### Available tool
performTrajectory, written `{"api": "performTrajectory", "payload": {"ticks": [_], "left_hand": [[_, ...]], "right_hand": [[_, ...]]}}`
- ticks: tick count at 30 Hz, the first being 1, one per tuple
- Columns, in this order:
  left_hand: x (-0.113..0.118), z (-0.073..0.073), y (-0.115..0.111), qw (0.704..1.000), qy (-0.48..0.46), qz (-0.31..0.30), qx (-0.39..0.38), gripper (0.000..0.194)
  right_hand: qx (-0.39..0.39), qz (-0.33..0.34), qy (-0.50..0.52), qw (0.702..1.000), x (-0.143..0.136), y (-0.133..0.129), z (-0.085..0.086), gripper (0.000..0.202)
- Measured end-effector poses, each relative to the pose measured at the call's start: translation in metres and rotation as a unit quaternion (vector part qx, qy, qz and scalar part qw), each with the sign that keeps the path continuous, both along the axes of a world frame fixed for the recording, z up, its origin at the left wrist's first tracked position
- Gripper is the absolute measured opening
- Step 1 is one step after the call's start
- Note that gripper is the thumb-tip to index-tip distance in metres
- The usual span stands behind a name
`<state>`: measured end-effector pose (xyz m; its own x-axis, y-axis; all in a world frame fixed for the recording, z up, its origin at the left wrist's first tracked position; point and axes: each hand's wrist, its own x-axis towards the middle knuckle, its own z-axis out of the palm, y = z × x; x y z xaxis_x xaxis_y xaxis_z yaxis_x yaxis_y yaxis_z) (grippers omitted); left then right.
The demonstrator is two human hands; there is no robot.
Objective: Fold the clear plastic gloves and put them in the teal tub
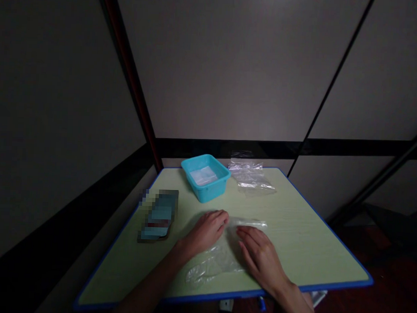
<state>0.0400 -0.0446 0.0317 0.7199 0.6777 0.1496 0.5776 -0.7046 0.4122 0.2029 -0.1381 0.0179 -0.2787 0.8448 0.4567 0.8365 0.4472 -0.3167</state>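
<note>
A clear, crinkled plastic bag (222, 257) lies spread near the front of the table, under and between my hands. My left hand (209, 227) is at the bag's upper left, its fingers curled closed at the plastic; the fingertips are partly hidden. On the right side of the bag rests my right hand (260, 252), with its fingers stretched out and the thumb apart from them. Part of the bag is covered by that hand.
Beyond my hands a turquoise plastic basket (212, 191) holds white sheets (203, 175). More clear plastic bags (250, 176) lie at the back right. A blurred, phone-like object (158, 216) is at the left. The pale table (308, 242) has a blue edge and stands against panelled walls.
</note>
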Motion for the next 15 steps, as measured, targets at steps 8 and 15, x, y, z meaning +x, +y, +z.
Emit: {"api": "performTrajectory", "payload": {"ticks": [8,15], "left_hand": [[-0.002,-0.006,-0.019,0.998,0.010,0.001,0.062,0.035],[0.002,-0.022,-0.015,0.990,0.073,-0.052,0.104,0.057]], "right_hand": [[-0.071,-0.044,-0.115,0.990,-0.004,0.015,-0.003,0.055],[-0.101,-0.042,-0.147,0.983,0.000,0.018,-0.011,0.059]]}}
